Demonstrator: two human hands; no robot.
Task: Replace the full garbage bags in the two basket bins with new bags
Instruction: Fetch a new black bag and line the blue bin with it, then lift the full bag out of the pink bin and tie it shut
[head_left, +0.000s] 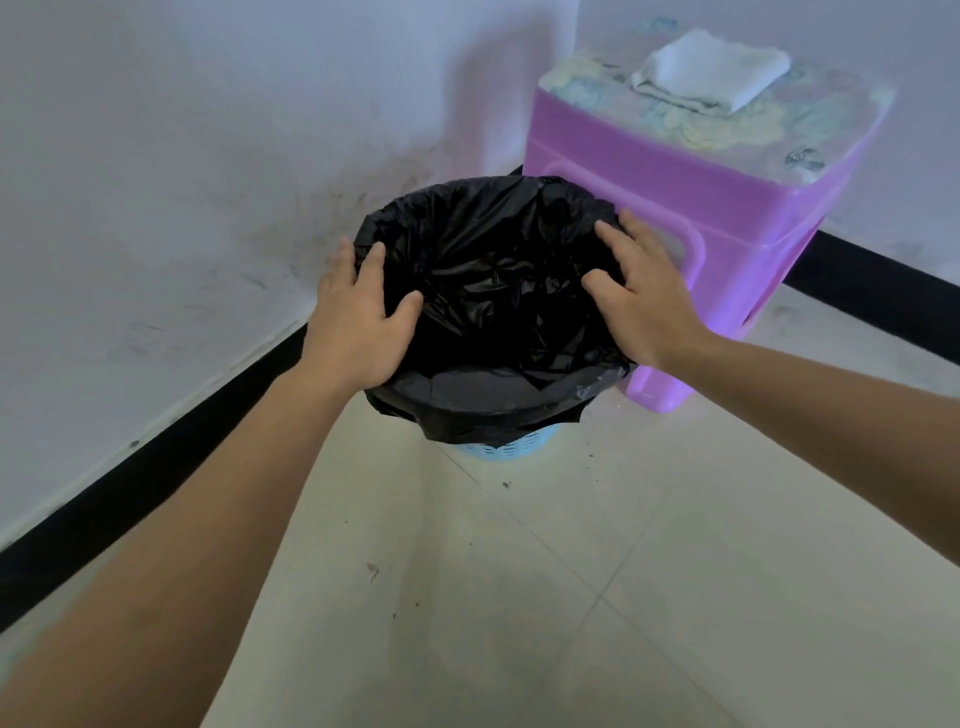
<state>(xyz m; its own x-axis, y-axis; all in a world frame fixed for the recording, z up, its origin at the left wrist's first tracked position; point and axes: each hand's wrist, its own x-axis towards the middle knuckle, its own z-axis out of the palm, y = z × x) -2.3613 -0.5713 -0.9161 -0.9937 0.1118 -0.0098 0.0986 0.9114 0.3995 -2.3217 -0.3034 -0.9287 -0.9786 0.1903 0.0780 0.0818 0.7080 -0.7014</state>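
Fingers (376, 260) of left hand (358, 317) and right hand (641, 299): spread wide, flat on black bag (493, 291) lining blue basket bin (498, 451), floor corner. No writing readable.

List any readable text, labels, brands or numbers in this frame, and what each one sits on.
None readable.
Black garbage bag: plain, no print.
Blue basket bin: only slotted holes, no label.
Purple plastic stool: no words; the top carries a blurred floral pattern, not text.
Folded white cloth on the stool: no tag visible.
Small shiny mark near the stool top's edge: too blurred to tell.
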